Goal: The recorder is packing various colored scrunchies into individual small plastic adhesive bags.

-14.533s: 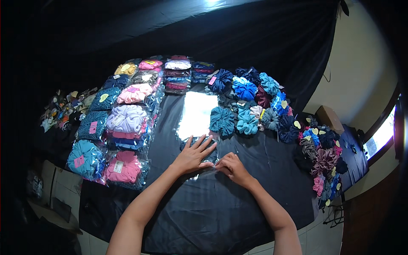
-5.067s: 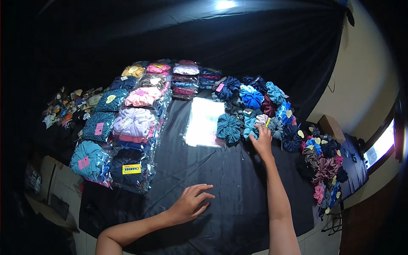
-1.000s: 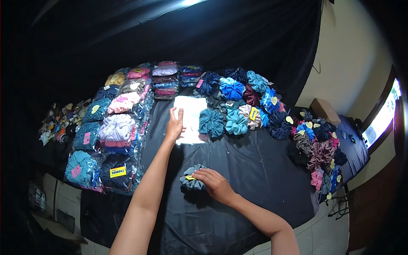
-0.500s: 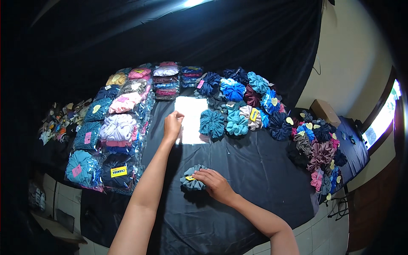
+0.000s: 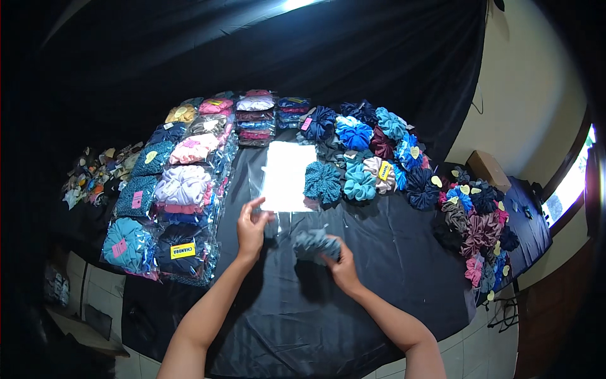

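Observation:
My right hand (image 5: 344,265) grips a grey-green scrunchie (image 5: 315,245) by its right side and holds it above the black cloth, slightly smeared by motion. To its left, my left hand (image 5: 251,234) has its thumb and fingers closed on a thin clear plastic bag (image 5: 255,183), whose outline is faint. That hand is at the lower left corner of a bright white stack of clear bags (image 5: 290,177). A dark teal dotted scrunchie (image 5: 322,183) lies against the stack's right edge.
Rows of bagged scrunchies (image 5: 183,186) stand on the left, with more bagged piles (image 5: 255,117) behind. Loose scrunchies (image 5: 360,183) heap to the right, and another tagged pile (image 5: 476,227) lies farther right by a cardboard box (image 5: 489,169). Small scraps (image 5: 95,174) lie far left.
My right hand has lifted the grey-green scrunchie off the cloth and moved it slightly right and away from me. My left hand has drawn back toward me from the stack's left edge with a clear bag.

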{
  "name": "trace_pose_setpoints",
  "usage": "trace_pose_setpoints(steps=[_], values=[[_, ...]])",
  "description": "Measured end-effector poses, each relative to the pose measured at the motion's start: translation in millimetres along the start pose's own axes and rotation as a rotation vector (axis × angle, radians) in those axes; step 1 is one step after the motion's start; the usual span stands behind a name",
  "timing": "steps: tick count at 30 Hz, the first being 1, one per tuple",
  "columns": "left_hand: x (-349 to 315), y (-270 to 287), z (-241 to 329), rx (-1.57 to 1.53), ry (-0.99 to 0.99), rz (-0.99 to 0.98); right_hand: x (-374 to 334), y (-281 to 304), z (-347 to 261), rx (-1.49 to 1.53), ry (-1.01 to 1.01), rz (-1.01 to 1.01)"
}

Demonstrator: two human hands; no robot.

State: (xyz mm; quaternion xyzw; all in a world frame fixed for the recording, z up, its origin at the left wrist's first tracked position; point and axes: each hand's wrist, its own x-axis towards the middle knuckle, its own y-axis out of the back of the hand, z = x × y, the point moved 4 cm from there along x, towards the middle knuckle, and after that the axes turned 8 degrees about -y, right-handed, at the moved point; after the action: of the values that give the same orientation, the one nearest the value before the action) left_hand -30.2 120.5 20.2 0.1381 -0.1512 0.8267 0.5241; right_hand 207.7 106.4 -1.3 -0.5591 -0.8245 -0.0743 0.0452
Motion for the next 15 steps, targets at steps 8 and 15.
trace_pose_setpoints(steps=[8, 15], values=[[-70.4, 24.6, 0.2, 0.163, 0.115, -0.295, 9.2, 14.5, 6.8, 0.658, -0.284, 0.189], [-79.5, 10.8, 32.7, 0.380, 0.049, -0.516, 0.1, 2.3, -12.2, 0.681, -0.224, 0.025]])
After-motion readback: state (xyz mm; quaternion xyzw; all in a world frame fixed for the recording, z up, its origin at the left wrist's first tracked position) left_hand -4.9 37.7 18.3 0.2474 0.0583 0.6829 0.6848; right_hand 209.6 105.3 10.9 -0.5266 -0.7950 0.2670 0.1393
